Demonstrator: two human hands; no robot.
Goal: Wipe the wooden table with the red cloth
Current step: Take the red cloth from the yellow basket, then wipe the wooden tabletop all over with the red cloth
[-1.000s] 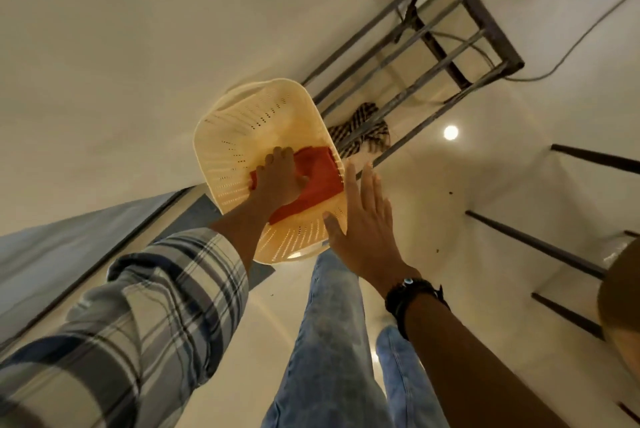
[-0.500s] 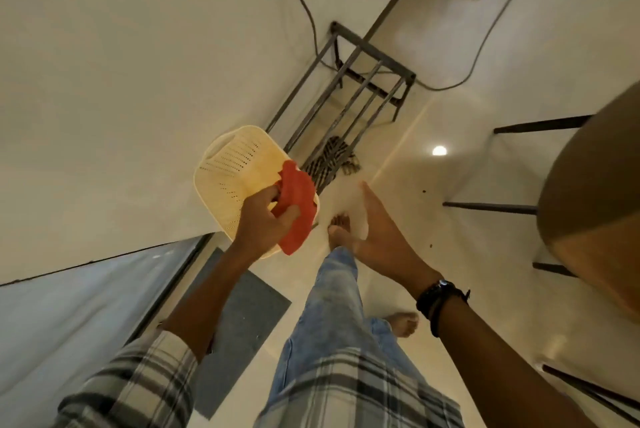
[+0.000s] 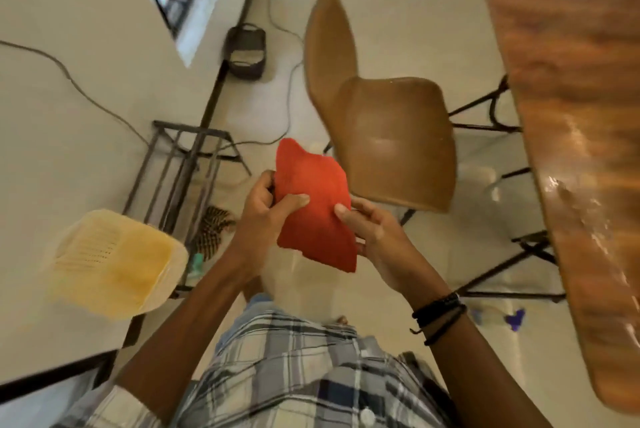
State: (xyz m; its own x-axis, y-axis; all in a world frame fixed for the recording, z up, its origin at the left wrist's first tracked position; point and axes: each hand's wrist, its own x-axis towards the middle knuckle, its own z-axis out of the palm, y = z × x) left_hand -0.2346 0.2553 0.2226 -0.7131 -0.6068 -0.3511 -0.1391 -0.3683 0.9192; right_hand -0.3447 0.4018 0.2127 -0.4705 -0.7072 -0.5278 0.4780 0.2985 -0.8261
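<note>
The red cloth (image 3: 315, 206) hangs in the air in front of my chest, held from both sides. My left hand (image 3: 265, 209) grips its left edge, thumb across the front. My right hand (image 3: 372, 227) pinches its right edge with thumb and fingers. The wooden table (image 3: 585, 137) runs along the right side of the view, glossy with light glare on its surface, and is about an arm's length to the right of the cloth.
A brown chair (image 3: 384, 130) stands between me and the table. A cream perforated basket (image 3: 110, 261) sits at the left beside a dark metal rack (image 3: 187, 164). Cables and a dark bin (image 3: 246, 52) lie on the floor by the wall.
The cloth came out of the basket in my left hand and my right hand has taken hold of it too. The view has swung right, bringing the chair and table into sight.
</note>
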